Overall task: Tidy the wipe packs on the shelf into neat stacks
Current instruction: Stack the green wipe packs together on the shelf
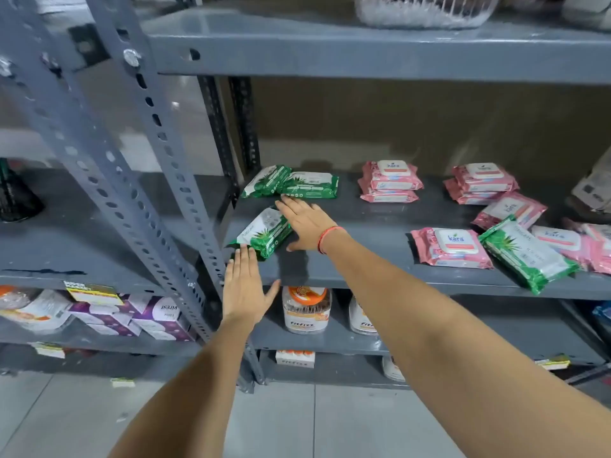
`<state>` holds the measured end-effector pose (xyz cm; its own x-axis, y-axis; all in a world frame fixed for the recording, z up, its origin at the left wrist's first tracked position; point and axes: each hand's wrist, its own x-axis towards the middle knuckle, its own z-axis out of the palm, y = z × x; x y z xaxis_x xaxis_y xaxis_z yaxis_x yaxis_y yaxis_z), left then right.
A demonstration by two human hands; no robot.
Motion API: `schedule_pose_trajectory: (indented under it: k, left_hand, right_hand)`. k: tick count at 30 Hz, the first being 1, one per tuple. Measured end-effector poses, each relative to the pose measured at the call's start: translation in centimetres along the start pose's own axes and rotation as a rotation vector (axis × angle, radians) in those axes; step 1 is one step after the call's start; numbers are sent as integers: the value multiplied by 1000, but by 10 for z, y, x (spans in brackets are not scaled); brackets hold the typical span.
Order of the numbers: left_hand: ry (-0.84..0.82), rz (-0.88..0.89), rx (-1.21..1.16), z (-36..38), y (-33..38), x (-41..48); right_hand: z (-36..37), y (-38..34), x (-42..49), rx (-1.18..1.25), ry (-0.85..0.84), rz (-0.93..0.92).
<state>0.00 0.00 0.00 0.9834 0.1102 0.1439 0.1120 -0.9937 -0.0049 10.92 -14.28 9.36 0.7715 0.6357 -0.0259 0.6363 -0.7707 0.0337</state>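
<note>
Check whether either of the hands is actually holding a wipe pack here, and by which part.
Nothing is held. Both hands are open and flat: the right hand lies against the green pack's right side, and the left hand reaches toward its near corner.

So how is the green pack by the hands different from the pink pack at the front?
The green pack by the hands has leaf pictures and lies tilted, between both hands; the pink pack at the front shows a white lid flap, lies flatter and nobody touches it. Both are soft wipe packs lying singly on the same grey shelf.
</note>
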Motion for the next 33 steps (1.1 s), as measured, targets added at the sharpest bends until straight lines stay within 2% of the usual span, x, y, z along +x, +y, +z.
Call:
schedule_pose_trajectory:
  k: [3,5,7,13,22,29,33]
  left_hand:
    - [-34,-20,-21,6,2,-3]
    - [15,-9,-130,10,7,-8]
    - [39,-30,-202,13,6,-7]
    - [14,4,-212,22,2,-5]
    - [36,18,-228,31,-1,-4]
    - [19,-2,-253,29,1,-3]
    - [-46,-6,-148,28,1,-3]
  right_hand:
    - [-7,-8,22,-83,-134,-38]
    - [-12,-14,35,-148,-193,-70]
    - [-11,-23,47,-246,-206,-119]
    - [-4,-40,60,-400,-250,-223]
    - [-11,-52,72,-373,-355,-246]
    - [-19,-44,64,-366,-273,-215]
    - [-25,-19,57,-343,-289,-136]
